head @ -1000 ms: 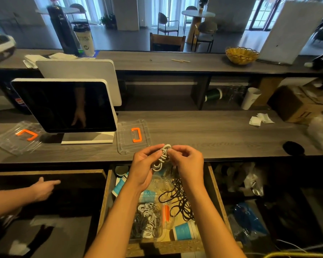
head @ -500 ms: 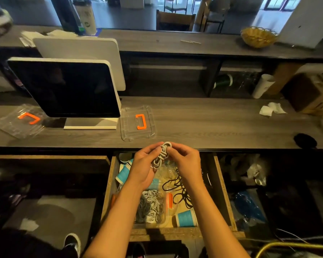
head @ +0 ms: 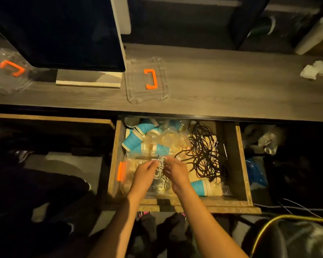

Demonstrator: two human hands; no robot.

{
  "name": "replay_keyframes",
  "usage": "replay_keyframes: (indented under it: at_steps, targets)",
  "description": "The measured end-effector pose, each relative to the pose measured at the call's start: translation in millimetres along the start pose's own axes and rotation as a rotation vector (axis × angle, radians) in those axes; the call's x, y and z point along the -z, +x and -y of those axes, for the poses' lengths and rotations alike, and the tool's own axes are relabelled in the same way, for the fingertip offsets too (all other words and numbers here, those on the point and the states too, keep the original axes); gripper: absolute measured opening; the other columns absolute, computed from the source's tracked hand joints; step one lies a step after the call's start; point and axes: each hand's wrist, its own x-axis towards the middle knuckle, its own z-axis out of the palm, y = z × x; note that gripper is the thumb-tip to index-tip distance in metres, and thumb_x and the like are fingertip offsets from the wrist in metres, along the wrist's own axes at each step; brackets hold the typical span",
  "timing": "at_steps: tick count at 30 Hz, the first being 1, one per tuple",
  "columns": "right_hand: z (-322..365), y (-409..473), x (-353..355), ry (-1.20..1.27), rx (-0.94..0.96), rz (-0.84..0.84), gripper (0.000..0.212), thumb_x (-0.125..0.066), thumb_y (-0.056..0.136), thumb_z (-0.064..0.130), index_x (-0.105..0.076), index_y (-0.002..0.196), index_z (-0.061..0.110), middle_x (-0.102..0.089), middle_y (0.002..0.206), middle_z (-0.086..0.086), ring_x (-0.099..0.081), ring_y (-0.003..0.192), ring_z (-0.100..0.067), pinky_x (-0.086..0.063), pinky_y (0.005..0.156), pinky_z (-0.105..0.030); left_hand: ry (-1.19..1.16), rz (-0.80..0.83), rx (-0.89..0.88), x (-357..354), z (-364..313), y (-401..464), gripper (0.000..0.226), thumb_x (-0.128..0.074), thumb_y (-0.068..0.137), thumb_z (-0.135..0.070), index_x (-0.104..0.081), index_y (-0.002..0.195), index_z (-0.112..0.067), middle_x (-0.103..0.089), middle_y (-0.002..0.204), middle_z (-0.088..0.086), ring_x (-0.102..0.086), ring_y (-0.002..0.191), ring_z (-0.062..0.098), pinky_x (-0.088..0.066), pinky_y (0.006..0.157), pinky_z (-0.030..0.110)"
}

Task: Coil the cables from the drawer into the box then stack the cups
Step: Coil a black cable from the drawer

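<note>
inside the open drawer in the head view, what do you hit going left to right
orange latch of the clear box → left hand → right hand → blue cup on its side → drawer's right wall

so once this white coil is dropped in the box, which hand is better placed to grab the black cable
Right. The right hand sits on the side nearest the black cable, which lies just to its right in the drawer. The left hand would have to cross over the right.

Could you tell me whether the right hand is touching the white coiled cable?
Touching: the head view shows the right hand pinching the white coiled cable over the clear box.
</note>
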Motion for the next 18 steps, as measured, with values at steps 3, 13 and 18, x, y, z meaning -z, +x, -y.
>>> replay_keyframes:
  at_steps: [3, 13, 18]
  targets:
    - [-21, 16, -4, 0.065, -0.089, -0.008, 0.022, -0.049, 0.099, 0.01, -0.062, 0.082, 0.016, -0.065, 0.062, 0.008, -0.058, 0.061, -0.008, -0.045, 0.056, -0.02, -0.001, 0.051, 0.114, -7, 23, 14, 0.027, -0.045, 0.105, -0.031, -0.067, 0.117, -0.022, -0.067, 0.112, -0.004, -0.06, 0.108, 0.012, -0.043, 0.089, 0.026]
    - [-21, 25, 51, -0.021, 0.103, -0.199, 0.023, -0.056, 0.096, 0.012, -0.076, 0.083, 0.014, -0.072, 0.078, -0.002, -0.065, 0.079, -0.015, -0.055, 0.075, -0.031, -0.041, 0.028, 0.015, -41, 1, 29, 0.024, -0.042, 0.105, -0.02, -0.063, 0.098, -0.028, -0.068, 0.102, 0.005, -0.067, 0.097, 0.023, -0.052, 0.087, 0.034]
    - [-5, 33, 108, -0.034, 0.144, -0.391, 0.023, -0.056, 0.096, 0.012, -0.074, 0.084, 0.019, -0.073, 0.088, -0.004, -0.066, 0.09, -0.017, -0.051, 0.079, -0.028, 0.079, 0.085, -0.112, -93, -18, 18, 0.02, -0.048, 0.103, -0.021, -0.063, 0.116, -0.026, -0.066, 0.112, -0.005, -0.063, 0.098, -0.004, -0.049, 0.081, 0.011]
